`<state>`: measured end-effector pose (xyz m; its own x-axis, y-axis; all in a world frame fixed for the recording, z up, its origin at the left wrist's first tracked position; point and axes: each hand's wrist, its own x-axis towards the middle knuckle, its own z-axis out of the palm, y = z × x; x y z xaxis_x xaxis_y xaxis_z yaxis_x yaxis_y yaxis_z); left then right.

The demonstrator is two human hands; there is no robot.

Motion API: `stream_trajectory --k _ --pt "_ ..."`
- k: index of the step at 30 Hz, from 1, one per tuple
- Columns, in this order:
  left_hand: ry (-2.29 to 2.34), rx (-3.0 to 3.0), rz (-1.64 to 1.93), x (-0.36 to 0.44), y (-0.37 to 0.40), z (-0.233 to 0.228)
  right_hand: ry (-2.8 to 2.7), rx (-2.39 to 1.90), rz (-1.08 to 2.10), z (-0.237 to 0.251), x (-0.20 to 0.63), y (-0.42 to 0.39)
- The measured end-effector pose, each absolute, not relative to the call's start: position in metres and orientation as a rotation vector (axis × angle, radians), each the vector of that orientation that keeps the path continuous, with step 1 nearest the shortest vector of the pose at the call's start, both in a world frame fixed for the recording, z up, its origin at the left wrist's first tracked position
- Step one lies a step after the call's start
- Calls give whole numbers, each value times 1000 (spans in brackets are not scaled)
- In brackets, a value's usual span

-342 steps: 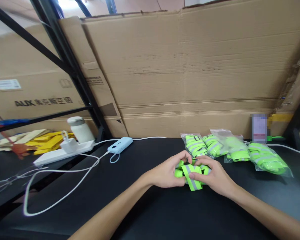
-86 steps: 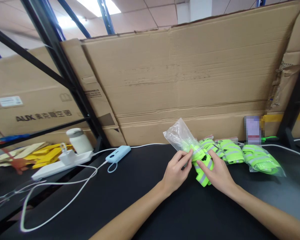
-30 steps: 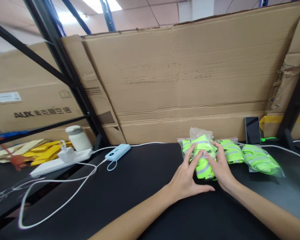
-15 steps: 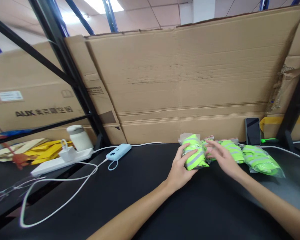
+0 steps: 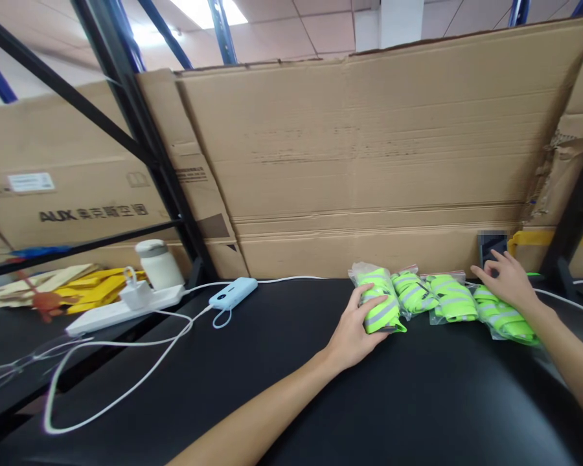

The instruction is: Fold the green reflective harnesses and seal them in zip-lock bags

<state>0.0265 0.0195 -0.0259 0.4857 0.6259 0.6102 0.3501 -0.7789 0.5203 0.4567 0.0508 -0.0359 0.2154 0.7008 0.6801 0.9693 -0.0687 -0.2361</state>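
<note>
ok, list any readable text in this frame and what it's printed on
"AUX", followed by Chinese characters too blurred to read: printed on the cardboard box behind the rack, at left.
White label on the same box: print too small to read.
Printed block on the leaning cardboard sheet: too small to read.
Bagged reflective bands under the left hand: no legible text.

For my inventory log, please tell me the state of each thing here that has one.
Left hand: resting on leftmost bagged vest, lying flat.
Right hand: open, reaching toward phone.
Other three bagged vests: in a row.
Charger: plugged into power strip.
Power bank: cable attached.
</note>
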Motion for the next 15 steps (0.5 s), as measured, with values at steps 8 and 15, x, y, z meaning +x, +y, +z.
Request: stream_trajectory --k 8,15 --pt "807 2411 1186 26 22 -27 -1567 -1923 -505 -31 458 54" --pt "838 2276 1294 28 23 -23 -1949 -1463 -281 17 328 10"
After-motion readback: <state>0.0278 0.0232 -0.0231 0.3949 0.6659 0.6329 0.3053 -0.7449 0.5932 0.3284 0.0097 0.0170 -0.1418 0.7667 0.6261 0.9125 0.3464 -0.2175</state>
